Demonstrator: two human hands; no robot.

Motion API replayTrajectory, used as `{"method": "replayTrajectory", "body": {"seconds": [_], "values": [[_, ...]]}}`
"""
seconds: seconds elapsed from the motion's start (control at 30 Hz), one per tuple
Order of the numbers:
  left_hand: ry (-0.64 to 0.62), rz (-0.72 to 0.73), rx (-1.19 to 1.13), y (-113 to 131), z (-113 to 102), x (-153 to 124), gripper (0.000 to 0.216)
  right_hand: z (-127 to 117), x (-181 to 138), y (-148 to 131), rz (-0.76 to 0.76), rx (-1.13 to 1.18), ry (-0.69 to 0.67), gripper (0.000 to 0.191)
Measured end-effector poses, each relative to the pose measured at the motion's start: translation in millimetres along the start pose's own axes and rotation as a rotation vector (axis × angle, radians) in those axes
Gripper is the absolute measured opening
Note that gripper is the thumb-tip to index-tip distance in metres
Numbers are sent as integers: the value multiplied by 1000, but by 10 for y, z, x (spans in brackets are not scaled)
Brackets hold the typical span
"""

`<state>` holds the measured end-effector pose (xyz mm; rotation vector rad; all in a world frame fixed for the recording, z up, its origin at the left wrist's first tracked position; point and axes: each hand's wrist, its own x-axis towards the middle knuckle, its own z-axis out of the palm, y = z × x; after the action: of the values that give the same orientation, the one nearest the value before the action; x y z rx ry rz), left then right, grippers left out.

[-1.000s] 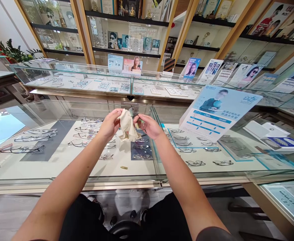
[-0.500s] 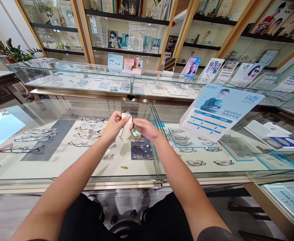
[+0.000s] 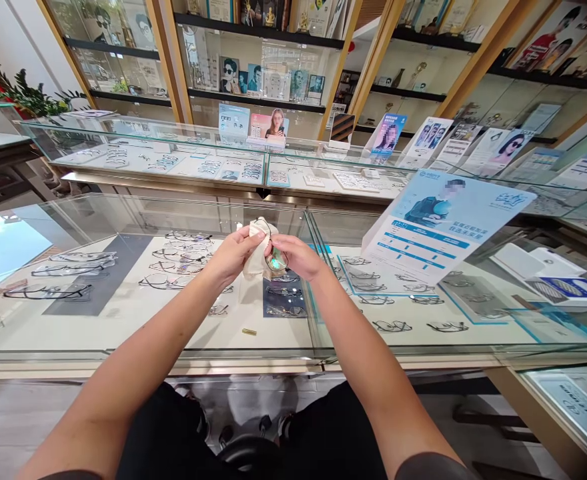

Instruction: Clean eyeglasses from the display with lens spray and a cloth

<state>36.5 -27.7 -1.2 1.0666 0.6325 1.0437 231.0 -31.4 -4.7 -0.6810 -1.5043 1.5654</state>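
Cloth [image 3: 255,267] matt; eyeglass lens [image 3: 277,262] glossy, rim [image 3: 286,265] possibly metal.

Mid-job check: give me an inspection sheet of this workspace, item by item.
Surface: glass display counter, spectacle frames laid out inside.
Job's things: cream cloth against round-lensed eyeglasses, both held above the counter.
Clutter: tilted blue-and-white sign on the right; small gold-coloured strip nearer the person.
Hands: left hand gripping the cloth; right hand holding the eyeglasses near one lens.
Cables: nothing seen.
Surroundings: second display counter and wall shelves ahead.
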Motion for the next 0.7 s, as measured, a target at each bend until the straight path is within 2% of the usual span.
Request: {"method": "replayTrajectory", "body": {"seconds": [0.17, 0.37, 0.6, 0.7], "values": [[5, 59, -72, -8, 18, 12, 56, 6, 11, 15, 38, -4, 2, 34], [39, 53, 4, 21, 14, -13, 53, 0, 13, 30, 36, -45, -39, 37], [-16, 110, 124, 43, 36, -66, 55, -15, -29, -38, 32, -100, -136, 37], [-69, 125, 150, 66, -6, -42, 57, -33, -41, -60, 23, -111, -132, 37]]}}
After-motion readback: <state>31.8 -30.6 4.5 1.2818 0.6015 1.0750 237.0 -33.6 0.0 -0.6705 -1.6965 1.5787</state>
